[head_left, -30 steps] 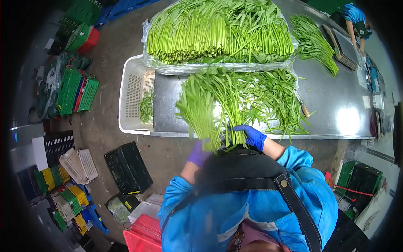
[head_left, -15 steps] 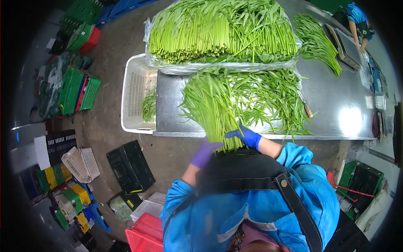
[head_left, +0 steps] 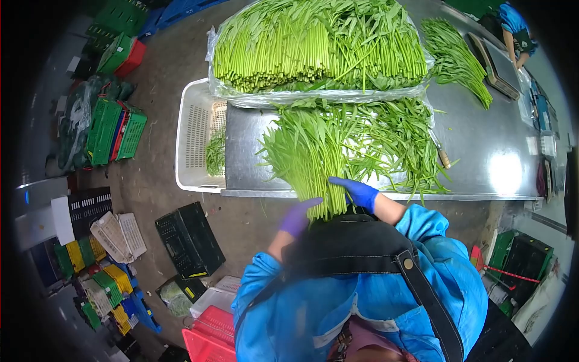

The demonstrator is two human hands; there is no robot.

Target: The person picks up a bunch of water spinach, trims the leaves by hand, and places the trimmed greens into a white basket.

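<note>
A bunch of leafy green stalks, which looks like water spinach (head_left: 309, 157), leans over the table's near edge, leaves away from me and stem ends against my apron. My left hand (head_left: 300, 217), in a purplish glove, is closed around the stems from the left, near the cut ends. From the right, my right hand (head_left: 357, 193) in a blue glove grips the same stems, fingers lying across them. Loose stalks (head_left: 392, 145) are spread just right of the bunch. Beyond them, a large stack of water spinach (head_left: 319, 48) rests in clear plastic wrapping.
A white basket (head_left: 192, 139) with some greens stands left of the metal table (head_left: 482, 175). A wooden-handled knife (head_left: 443, 158) lies to the right. Another bundle (head_left: 457, 63) lies near a scale-like tray (head_left: 497, 66). A co-worker (head_left: 515, 33) is at the far right. Crates (head_left: 189, 239) stand on the floor.
The bunch has shifted slightly and its stems sit more upright and spread. My right hand has moved up a little along the stems; my left hand stays near the ends.
</note>
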